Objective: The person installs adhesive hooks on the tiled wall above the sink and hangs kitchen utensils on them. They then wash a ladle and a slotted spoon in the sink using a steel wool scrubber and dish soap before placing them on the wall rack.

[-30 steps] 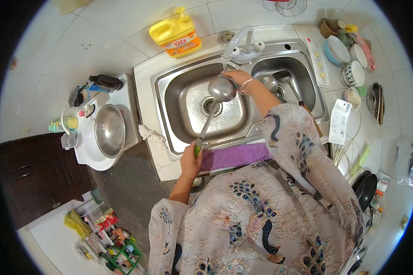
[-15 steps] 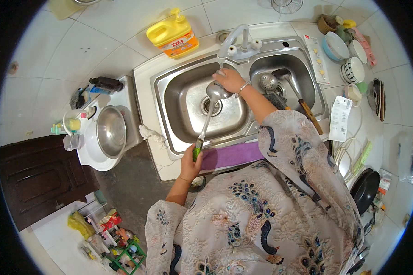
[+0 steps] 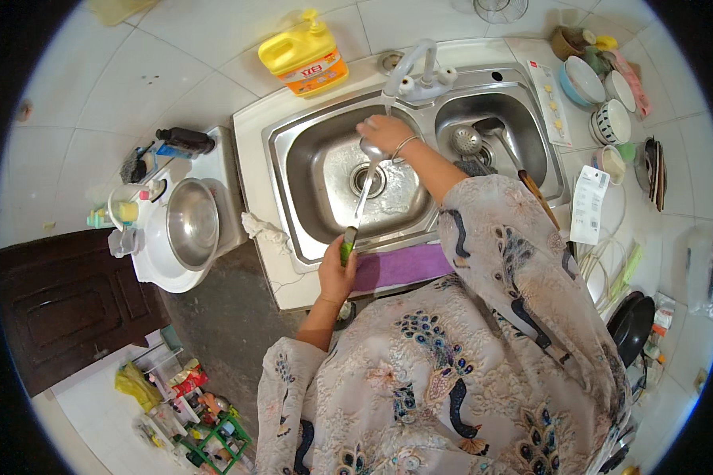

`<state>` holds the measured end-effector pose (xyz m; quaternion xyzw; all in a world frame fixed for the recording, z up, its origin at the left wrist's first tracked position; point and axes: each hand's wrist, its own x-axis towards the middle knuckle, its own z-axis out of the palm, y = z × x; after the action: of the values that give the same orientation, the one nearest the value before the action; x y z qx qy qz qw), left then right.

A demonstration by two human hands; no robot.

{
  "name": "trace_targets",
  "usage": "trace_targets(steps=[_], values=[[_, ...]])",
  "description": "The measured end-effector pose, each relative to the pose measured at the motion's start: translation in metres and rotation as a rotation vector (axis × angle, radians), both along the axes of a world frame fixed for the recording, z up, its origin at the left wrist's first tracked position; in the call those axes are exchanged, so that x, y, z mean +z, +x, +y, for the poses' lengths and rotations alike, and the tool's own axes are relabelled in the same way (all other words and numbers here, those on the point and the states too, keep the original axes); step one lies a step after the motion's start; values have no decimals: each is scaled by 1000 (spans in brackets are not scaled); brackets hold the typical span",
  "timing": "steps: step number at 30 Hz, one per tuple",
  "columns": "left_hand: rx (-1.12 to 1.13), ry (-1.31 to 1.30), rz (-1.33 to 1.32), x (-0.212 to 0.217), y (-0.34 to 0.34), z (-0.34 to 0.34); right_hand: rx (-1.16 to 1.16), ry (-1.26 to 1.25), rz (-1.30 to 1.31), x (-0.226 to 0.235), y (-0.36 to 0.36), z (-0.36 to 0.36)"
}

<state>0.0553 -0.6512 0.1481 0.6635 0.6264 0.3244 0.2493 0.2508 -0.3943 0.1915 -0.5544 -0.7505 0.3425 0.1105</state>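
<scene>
My left hand [image 3: 337, 277] is closed round the green and black handle of a metal ladle [image 3: 364, 198]. The ladle slants away from me across the left sink basin [image 3: 305, 166], over the drain. At its far end my right hand [image 3: 387, 134], with a bracelet at the wrist, is closed over the ladle's bowl and hides most of it. Directly beyond this hand is the white faucet [image 3: 425, 59], its spout above the fingers. Water wets the basin floor. In the right basin lie a perforated skimmer [image 3: 466, 140] and a dark utensil with a wooden handle [image 3: 537, 196].
A yellow pump jug [image 3: 305, 59] stands behind the sink. Bowls [image 3: 610, 121] and packaged items line the right counter. A purple cloth [image 3: 400, 265] lies along the front edge, a white rag [image 3: 263, 231] at the left corner. Further left sits a metal basin [image 3: 192, 224].
My right hand has shifted slightly left and nearer over the ladle's bowl, covering more of it. My left hand and the handle have moved a little to the right and away from me.
</scene>
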Motion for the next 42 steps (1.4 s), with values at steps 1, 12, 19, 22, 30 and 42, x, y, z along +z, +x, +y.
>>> trace_targets(steps=[1,12,19,22,30,42], values=[[1,-18,-27,-2,4,2,87,136,-102,-2,8,2],[38,-17,21,18,22,22,-1053,-683,1336,-58,18,5],[156,-124,-73,22,40,53,-719,-818,1553,-61,-32,-82],[169,-93,-53,15,45,59,-454,-526,1036,-73,-54,-115],[104,-153,-69,26,59,54,-807,-377,1028,-50,-29,-41],[77,-267,-639,30,49,71,-679,-364,1128,-47,-31,-85]])
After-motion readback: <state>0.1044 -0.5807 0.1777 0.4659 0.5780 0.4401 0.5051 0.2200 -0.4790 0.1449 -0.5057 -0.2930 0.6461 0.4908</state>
